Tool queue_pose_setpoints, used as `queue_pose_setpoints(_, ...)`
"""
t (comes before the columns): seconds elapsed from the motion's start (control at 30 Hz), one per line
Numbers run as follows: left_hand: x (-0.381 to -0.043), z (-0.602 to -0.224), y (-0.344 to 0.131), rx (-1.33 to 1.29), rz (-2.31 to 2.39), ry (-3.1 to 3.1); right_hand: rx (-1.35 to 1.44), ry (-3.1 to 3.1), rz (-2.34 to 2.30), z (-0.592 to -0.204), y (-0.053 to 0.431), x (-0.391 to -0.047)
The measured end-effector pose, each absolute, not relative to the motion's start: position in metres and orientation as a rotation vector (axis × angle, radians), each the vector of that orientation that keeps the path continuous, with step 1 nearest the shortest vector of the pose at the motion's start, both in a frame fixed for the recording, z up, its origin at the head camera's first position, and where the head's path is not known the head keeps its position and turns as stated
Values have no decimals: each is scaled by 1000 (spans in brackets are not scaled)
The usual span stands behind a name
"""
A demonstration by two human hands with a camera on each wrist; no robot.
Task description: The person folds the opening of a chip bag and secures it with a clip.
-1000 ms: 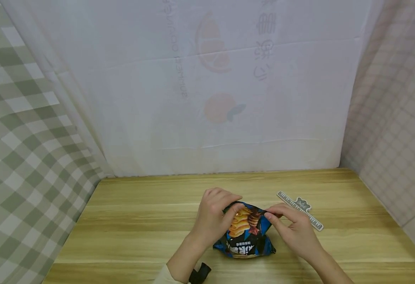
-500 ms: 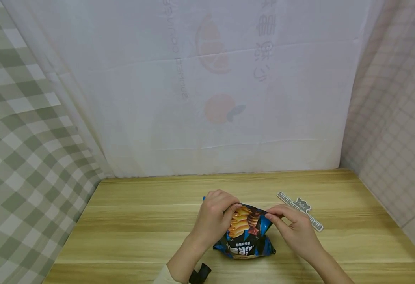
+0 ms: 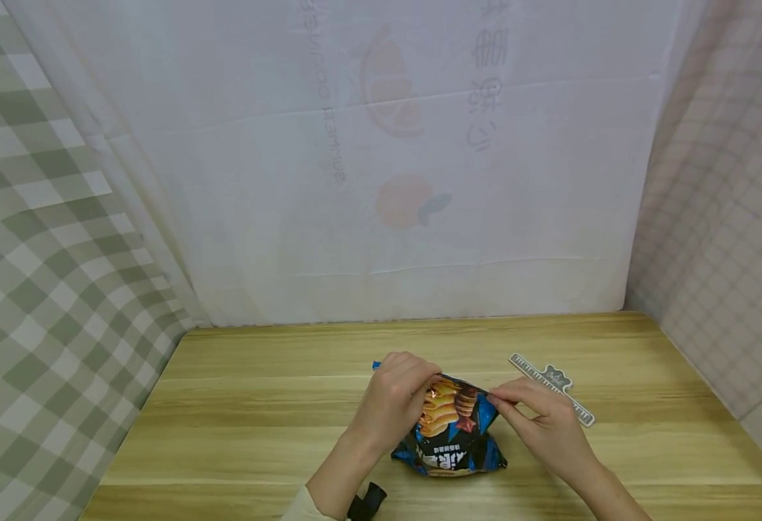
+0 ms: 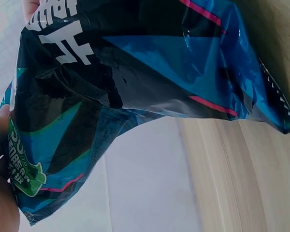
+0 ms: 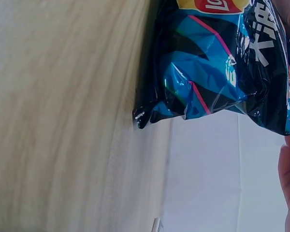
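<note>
A dark blue and black bag of chips [image 3: 449,438] stands on the table near its front, its printing upside down in the head view. At the bag's upper left edge, my left hand [image 3: 388,409] pinches the film between thumb and fingers. A small blue corner of the bag [image 3: 376,365] pokes out behind that hand. My right hand [image 3: 546,427] pinches the upper right corner. Between both hands the top edge runs taut. The left wrist view shows the bag's side [image 4: 150,82] bulging, with fingertips at the left border. Crumpled film [image 5: 198,72] fills the upper right wrist view.
A flat grey ruler-patterned clip [image 3: 556,376] with an animal-shaped top lies on the table [image 3: 257,427] just beyond my right hand. Beside my left forearm is a black object [image 3: 369,501], partly hidden. A white printed cloth [image 3: 517,217] hangs behind the table.
My left thumb has moved up to the bag's top edge, and a blue corner now shows behind the left hand. My right hand has stayed at its corner.
</note>
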State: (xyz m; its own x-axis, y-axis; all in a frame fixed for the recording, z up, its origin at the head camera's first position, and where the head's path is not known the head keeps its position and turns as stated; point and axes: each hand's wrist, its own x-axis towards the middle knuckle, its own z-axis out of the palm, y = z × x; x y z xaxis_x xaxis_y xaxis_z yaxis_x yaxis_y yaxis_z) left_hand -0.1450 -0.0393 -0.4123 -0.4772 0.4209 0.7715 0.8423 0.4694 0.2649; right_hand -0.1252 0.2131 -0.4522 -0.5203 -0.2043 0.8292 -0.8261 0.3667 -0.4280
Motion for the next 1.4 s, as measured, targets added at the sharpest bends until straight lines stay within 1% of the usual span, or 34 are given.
queue_pose_setpoints(0.47, -148, -417, -41, -1094, -804, -2029, 924, -1901, 1168, -454, 218, -125)
queue_pose_setpoints(0.87, -150, -416, -45, -1163, -773, -1976, 1008, -1832, 1201, -453, 218, -129)
queue_pose_setpoints(1.17, -150, -418, -42, -1155, -793, -1964, 989, -1899, 1092, -452, 219, -127)
queue_pose_setpoints(1.4, -148, -418, -41, -1127, -776, -1966, 996, -1892, 1102, -451, 218, -124)
